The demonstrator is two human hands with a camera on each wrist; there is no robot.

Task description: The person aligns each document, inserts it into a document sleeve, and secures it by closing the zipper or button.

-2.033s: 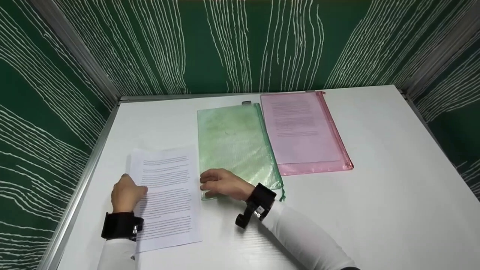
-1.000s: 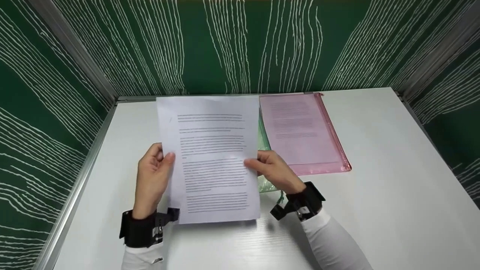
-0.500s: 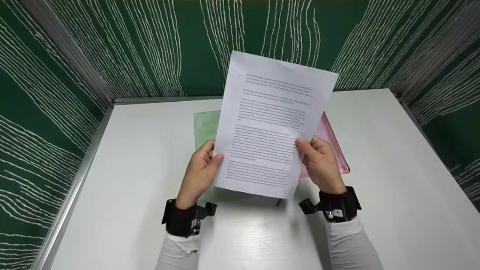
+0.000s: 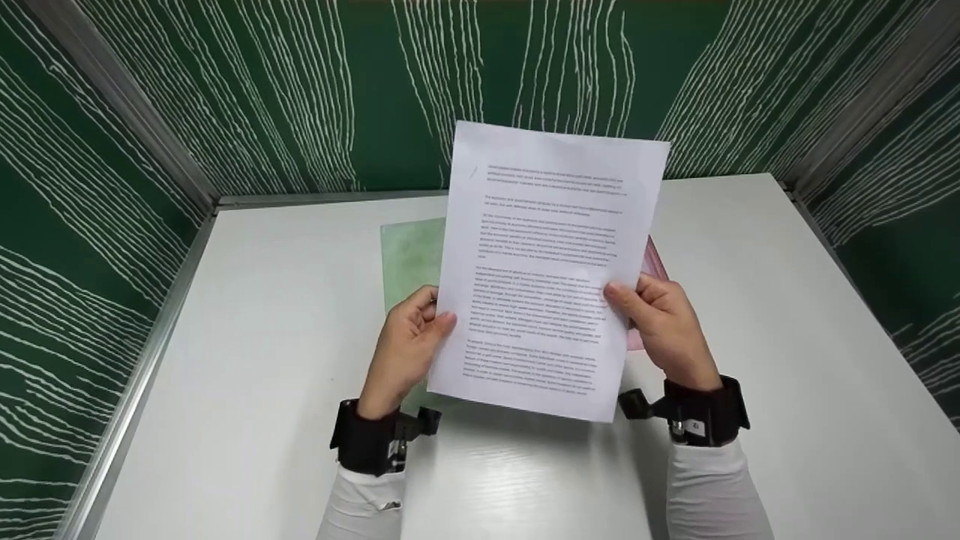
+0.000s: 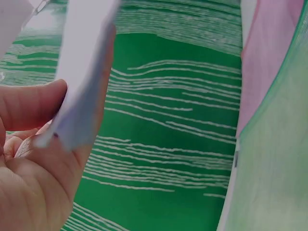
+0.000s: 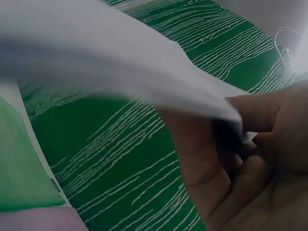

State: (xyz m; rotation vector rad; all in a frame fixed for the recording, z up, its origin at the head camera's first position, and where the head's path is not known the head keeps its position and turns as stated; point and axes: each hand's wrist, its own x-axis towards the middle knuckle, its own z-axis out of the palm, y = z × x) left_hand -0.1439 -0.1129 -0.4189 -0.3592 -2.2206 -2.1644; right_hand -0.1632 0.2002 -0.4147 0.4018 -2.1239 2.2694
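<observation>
A printed sheet of paper (image 4: 544, 262) is held up off the table, tilted slightly, with its text facing the head camera. My left hand (image 4: 405, 349) pinches its left edge low down, thumb in front and fingers behind. On the opposite edge my right hand (image 4: 667, 326) grips it the same way. The left wrist view shows the thumb pressing the paper (image 5: 89, 48) against the fingers. In the right wrist view the paper (image 6: 120, 62) bends between thumb and curled fingers. Behind the sheet lie a green zip folder (image 4: 411, 259) and a pink zip folder (image 4: 656, 259), both mostly hidden.
The white table (image 4: 247, 315) runs back to a green wall (image 4: 405, 97) with white wavy lines. Metal frame rails (image 4: 142, 112) border the sides. A black wrist camera mount (image 4: 371, 435) sits on each wrist.
Both hands have picked up the paper from the table's left side and carried it right, in front of the folders. In the last half second it has tilted less and come slightly lower.
</observation>
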